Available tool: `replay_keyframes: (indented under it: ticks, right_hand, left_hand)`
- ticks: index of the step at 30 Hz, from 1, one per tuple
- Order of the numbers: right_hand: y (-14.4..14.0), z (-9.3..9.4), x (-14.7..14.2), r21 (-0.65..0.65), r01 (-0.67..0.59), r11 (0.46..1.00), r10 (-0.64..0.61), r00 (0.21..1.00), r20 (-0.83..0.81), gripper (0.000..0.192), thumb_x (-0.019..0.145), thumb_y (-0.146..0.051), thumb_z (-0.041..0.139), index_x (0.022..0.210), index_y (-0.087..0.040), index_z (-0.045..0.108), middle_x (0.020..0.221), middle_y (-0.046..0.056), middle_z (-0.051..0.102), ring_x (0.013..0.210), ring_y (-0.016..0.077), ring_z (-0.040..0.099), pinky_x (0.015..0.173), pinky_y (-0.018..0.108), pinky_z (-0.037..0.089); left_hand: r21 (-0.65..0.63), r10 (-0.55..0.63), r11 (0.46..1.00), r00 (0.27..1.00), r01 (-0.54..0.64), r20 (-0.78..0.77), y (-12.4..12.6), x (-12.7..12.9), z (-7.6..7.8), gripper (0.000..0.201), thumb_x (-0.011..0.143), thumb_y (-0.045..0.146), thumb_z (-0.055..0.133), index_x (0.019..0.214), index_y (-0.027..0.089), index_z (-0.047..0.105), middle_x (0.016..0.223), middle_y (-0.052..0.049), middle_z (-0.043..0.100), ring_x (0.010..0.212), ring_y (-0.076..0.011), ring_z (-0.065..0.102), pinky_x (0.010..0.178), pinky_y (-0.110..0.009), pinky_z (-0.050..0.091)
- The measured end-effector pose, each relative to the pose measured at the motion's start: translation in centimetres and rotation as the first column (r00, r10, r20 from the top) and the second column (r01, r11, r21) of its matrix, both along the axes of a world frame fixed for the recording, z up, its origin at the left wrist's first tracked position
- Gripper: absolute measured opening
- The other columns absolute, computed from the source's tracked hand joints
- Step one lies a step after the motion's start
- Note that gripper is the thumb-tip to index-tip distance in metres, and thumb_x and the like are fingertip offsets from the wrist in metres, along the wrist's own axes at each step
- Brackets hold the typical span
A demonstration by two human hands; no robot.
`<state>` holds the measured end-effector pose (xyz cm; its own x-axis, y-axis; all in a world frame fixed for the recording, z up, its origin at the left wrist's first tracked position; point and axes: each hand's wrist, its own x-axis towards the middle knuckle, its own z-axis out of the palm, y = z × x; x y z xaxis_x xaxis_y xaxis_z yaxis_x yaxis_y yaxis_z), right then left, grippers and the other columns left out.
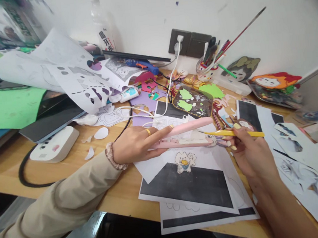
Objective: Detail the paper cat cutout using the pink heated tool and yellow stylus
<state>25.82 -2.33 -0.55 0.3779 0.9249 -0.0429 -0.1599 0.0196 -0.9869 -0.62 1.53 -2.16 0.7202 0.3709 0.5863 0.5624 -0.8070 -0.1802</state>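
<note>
At frame centre, the left hand (134,144) grips a pink hair straightener (187,133) over printed sheets (188,184) on the counter (5,169); the right hand (247,145) pinches a yellow stick (234,133). No writing on either is legible.

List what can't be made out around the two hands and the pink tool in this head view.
- Head view: what sits between the pink tool's blades, hidden by the blades.
- Head view: yellow stick's tip, too small and hidden behind the tool.
- Head view: right hand's palm, turned away.
- Head view: left hand's thumb, tucked under the tool.
</note>
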Motion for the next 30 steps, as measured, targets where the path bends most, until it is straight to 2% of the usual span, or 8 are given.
replay_keyframes:
  ticks: [22,30]
  right_hand:
    - [-0.04,0.04,-0.07,-0.008,0.033,0.999,-0.034,0.999,-0.019,0.015,0.06,-0.027,0.064,0.057,-0.016,0.054,0.051,-0.005,0.052,0.044,0.0029,0.046,0.04,0.012,0.04]
    - [0.01,-0.21,0.17,0.028,0.004,1.0,-0.003,1.0,-0.03,0.013,0.06,-0.023,0.065,0.059,-0.016,0.055,0.052,-0.005,0.052,0.045,0.0025,0.046,0.041,0.012,0.04]
  left_hand:
    - [-0.006,-0.007,1.0,1.0,0.007,-0.006,-0.05,0.01,0.17,0.046,0.075,0.036,0.045,0.115,0.016,0.033,0.07,0.0,0.062,0.05,-0.0096,0.053,0.044,-0.022,0.031]
    - [-0.018,-0.025,1.0,1.0,0.025,0.005,-0.14,0.0,0.25,0.045,0.073,0.036,0.047,0.112,0.015,0.036,0.072,0.001,0.063,0.051,-0.0095,0.054,0.043,-0.021,0.032]
